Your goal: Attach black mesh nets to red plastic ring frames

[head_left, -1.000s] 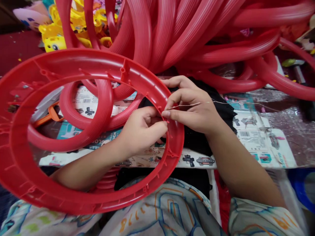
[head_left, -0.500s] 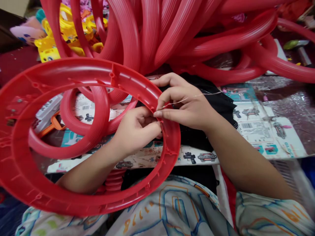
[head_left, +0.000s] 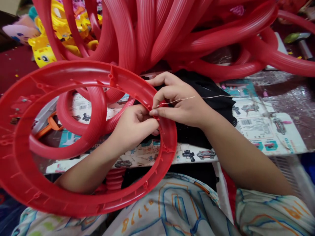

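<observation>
A large red plastic ring, its hollow ribbed inner side facing me, is held tilted on the left. My left hand comes up through the opening, its fingers curled at the right inner rim; the fingertips are partly hidden. My right hand is at the same part of the rim, thumb and index finger pinched on a thin wire. This wire trails right across the back of that hand. Black mesh fabric lies beneath and behind my right hand.
Many red ribbed tube rings are piled at the back. Printed cardboard covers the tabletop under my hands. Yellow toy parts lie at the back left, an orange-handled tool behind the ring, and clear plastic wrap at the right.
The ring and both hands sit slightly further left in view, partly because the view has shifted. The wire stretches straighter to the right; both grips look the same.
</observation>
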`<state>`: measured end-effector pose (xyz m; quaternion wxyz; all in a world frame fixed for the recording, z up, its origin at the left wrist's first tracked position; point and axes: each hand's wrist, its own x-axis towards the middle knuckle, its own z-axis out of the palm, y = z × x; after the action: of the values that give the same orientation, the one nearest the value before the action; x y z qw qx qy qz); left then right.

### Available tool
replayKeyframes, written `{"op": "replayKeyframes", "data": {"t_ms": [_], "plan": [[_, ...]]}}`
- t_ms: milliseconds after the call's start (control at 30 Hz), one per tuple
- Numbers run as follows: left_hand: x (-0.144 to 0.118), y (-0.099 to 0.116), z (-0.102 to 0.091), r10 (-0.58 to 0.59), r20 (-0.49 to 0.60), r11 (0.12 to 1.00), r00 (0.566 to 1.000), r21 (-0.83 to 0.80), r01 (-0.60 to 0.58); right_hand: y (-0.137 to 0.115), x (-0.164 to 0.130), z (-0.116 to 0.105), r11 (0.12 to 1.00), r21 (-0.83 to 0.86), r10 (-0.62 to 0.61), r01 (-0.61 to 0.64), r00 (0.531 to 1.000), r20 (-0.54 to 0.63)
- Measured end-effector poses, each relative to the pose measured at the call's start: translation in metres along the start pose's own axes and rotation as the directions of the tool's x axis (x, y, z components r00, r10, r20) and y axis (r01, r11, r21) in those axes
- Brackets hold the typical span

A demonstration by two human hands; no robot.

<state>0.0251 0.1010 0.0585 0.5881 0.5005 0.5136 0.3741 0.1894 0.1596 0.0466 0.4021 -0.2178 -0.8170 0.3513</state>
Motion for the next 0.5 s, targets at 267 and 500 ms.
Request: {"op": "replayKeyframes", "data": {"t_ms": [267, 500], "plan": [[0.000, -0.003, 0.002, 0.034, 0.074, 0.986, 0.997, -0.167, -0.021, -0.005, -0.001, -0.005, 0.999, 0.026, 0.046, -0.045, 0.999, -0.028], [-0.003, -0.007, 0.014, 0.040, 0.027, 0.965, 0.999, -0.262, -0.032, -0.005, 0.000, -0.007, 0.998, 0.035, 0.060, -0.060, 0.998, -0.011]]}}
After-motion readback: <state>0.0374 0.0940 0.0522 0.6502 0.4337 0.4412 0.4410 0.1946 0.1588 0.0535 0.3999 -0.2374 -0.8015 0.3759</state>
